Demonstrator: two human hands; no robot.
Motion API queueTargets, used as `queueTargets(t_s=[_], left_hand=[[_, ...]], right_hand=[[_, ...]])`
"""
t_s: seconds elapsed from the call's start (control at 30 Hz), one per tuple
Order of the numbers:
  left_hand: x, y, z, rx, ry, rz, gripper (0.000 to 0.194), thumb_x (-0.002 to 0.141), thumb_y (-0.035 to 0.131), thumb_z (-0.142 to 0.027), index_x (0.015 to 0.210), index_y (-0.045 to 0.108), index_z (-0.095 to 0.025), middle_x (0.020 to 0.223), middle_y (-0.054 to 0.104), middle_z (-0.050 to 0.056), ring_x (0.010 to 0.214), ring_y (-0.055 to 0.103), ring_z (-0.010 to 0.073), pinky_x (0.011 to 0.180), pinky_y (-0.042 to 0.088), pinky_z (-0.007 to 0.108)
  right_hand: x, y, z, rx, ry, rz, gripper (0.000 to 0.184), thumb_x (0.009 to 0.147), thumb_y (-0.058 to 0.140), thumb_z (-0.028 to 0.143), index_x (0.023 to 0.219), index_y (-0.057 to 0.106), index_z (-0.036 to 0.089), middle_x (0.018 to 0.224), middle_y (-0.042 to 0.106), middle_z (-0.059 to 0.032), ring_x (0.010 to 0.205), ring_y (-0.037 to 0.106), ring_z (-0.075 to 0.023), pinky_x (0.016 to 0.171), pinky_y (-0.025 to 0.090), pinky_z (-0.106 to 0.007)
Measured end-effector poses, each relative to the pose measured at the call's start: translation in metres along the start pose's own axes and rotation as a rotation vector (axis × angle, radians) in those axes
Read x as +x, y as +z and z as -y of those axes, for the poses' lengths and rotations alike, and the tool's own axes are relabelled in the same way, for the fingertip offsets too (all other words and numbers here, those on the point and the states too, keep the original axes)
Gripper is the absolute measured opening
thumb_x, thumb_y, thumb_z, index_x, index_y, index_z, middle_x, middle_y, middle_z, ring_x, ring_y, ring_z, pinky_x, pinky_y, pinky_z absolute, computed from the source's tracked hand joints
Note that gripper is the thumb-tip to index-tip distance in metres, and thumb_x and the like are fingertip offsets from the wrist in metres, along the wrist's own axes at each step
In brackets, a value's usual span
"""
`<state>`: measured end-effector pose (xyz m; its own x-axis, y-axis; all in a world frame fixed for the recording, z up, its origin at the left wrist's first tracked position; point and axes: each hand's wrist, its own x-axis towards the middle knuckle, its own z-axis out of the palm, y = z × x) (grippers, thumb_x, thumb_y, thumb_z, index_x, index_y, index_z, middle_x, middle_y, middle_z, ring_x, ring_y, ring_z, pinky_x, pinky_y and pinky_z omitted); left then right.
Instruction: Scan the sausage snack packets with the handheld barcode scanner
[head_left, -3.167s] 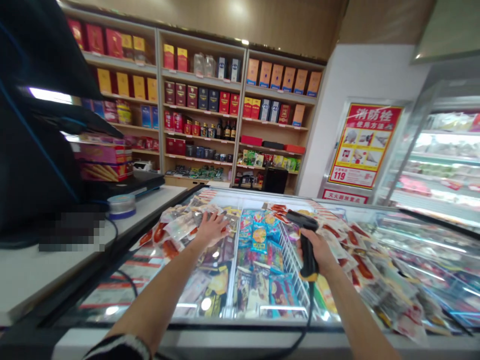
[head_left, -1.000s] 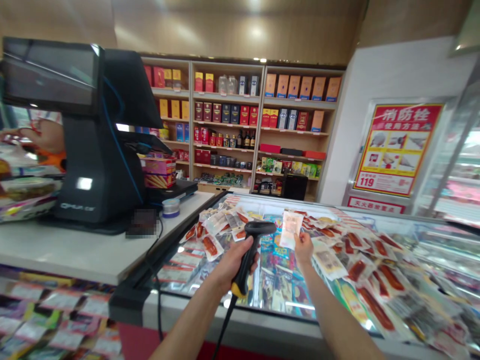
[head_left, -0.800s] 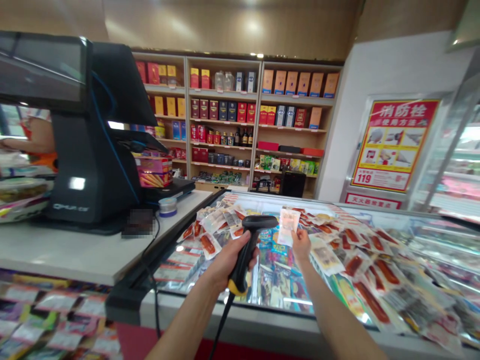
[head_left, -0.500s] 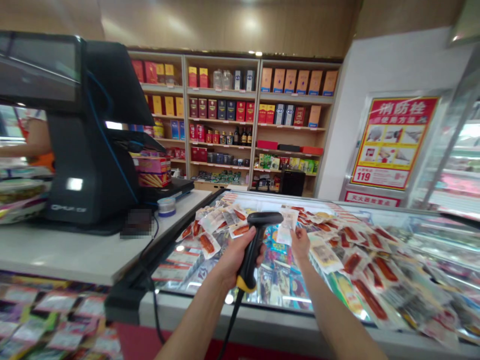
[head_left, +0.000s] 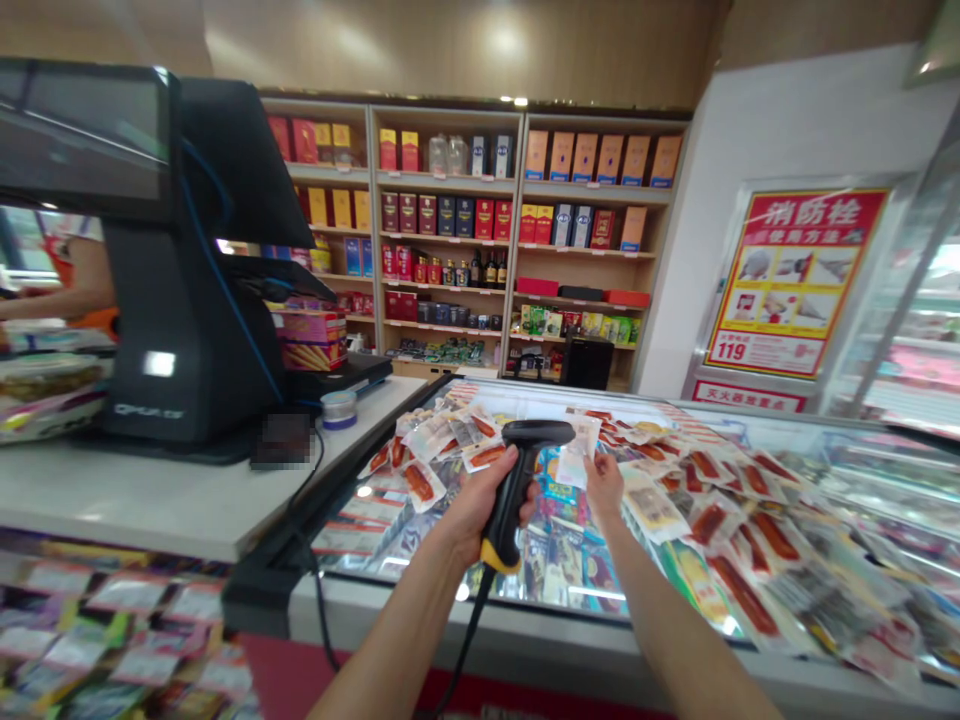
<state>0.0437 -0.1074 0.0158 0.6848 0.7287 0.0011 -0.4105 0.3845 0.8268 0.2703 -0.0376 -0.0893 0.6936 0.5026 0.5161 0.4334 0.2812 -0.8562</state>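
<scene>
Shifted closer, the scanner (head_left: 519,485) now hides part of the pale packet (head_left: 577,455) just beyond it. Left hand (head_left: 476,503) wraps the scanner; right hand (head_left: 604,487) pinches the packet, best kept flat.

The left hand (head_left: 484,505) holds a black scanner (head_left: 514,490) by its handle. The right hand (head_left: 604,486) pinches a pale packet (head_left: 576,465) at its lower part. In this view the scanner's head covers one edge of the packet; whether they touch cannot be told. Both are above a freezer (head_left: 555,628), on which a small pile (head_left: 442,450) of packets lies at the left and a larger pile (head_left: 750,540) at the right. Behind stand shelves (head_left: 450,186) with boxes.
</scene>
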Motion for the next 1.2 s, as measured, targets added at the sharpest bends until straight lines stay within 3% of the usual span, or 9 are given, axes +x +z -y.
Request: queueTargets(t_s=[0.17, 0.33, 0.5, 0.73, 0.93, 1.07, 1.2], left_hand=[[0.002, -0.003, 0.004, 0.067, 0.037, -0.024, 0.033, 0.071, 0.048, -0.044, 0.078, 0.052, -0.012, 0.056, 0.054, 0.001, 0.040, 0.048, 0.0064, 0.039, 0.034, 0.018], [-0.003, -0.034, -0.009, 0.131, 0.143, -0.177, 0.033, 0.069, 0.049, -0.045, 0.073, 0.052, -0.013, 0.055, 0.055, 0.001, 0.040, 0.047, 0.0058, 0.038, 0.035, 0.017], [-0.016, -0.075, -0.032, 0.223, 0.200, -0.381, 0.032, 0.067, 0.052, -0.045, 0.066, 0.051, -0.013, 0.050, 0.053, 0.000, 0.039, 0.048, 0.0070, 0.037, 0.037, 0.017], [-0.039, -0.124, -0.053, 0.274, 0.250, -0.573, 0.032, 0.068, 0.051, -0.044, 0.069, 0.054, -0.012, 0.052, 0.055, 0.001, 0.038, 0.048, 0.0067, 0.036, 0.039, 0.017], [-0.056, -0.146, -0.054, 0.287, 0.218, -0.658, 0.033, 0.067, 0.051, -0.045, 0.064, 0.054, -0.012, 0.047, 0.054, 0.000, 0.037, 0.048, 0.0070, 0.035, 0.038, 0.016], [-0.051, -0.136, -0.045, 0.269, 0.162, -0.670, 0.029, 0.068, 0.051, -0.041, 0.067, 0.053, -0.012, 0.049, 0.055, 0.002, 0.038, 0.048, 0.0076, 0.034, 0.038, 0.016], [-0.036, -0.119, -0.034, 0.251, 0.198, -0.572, 0.024, 0.070, 0.052, -0.037, 0.071, 0.052, -0.013, 0.050, 0.055, 0.000, 0.038, 0.049, 0.0075, 0.036, 0.039, 0.017]], right_hand=[[0.001, 0.001, -0.008, -0.052, 0.016, -0.002, 0.024, 0.061, 0.047, 0.043, 0.059, 0.039, 0.020, 0.050, 0.044, 0.0042, 0.049, 0.041, -0.0106, 0.049, 0.031, -0.021], [0.002, 0.018, -0.009, -0.101, -0.012, 0.032, 0.023, 0.062, 0.047, 0.041, 0.060, 0.042, 0.019, 0.053, 0.046, 0.0031, 0.051, 0.042, -0.0112, 0.052, 0.031, -0.022], [-0.010, 0.052, 0.016, -0.160, 0.012, 0.120, 0.017, 0.061, 0.049, 0.033, 0.056, 0.041, 0.020, 0.050, 0.044, 0.0041, 0.048, 0.041, -0.0110, 0.049, 0.029, -0.022], [-0.041, 0.117, 0.045, -0.169, -0.004, 0.261, 0.011, 0.058, 0.050, 0.023, 0.053, 0.041, 0.020, 0.048, 0.044, 0.0048, 0.047, 0.042, -0.0105, 0.047, 0.029, -0.021], [-0.073, 0.151, 0.055, -0.226, 0.011, 0.393, 0.001, 0.058, 0.049, 0.019, 0.057, 0.048, 0.019, 0.056, 0.053, 0.0022, 0.054, 0.048, -0.0117, 0.052, 0.034, -0.021], [-0.066, 0.137, 0.050, -0.250, -0.038, 0.344, 0.007, 0.061, 0.049, 0.025, 0.062, 0.053, 0.019, 0.061, 0.058, -0.0002, 0.060, 0.052, -0.0139, 0.058, 0.037, -0.024], [-0.027, 0.076, 0.034, -0.358, -0.105, 0.181, 0.014, 0.062, 0.049, 0.029, 0.068, 0.056, 0.018, 0.069, 0.060, -0.0040, 0.064, 0.053, -0.0165, 0.060, 0.038, -0.027]])
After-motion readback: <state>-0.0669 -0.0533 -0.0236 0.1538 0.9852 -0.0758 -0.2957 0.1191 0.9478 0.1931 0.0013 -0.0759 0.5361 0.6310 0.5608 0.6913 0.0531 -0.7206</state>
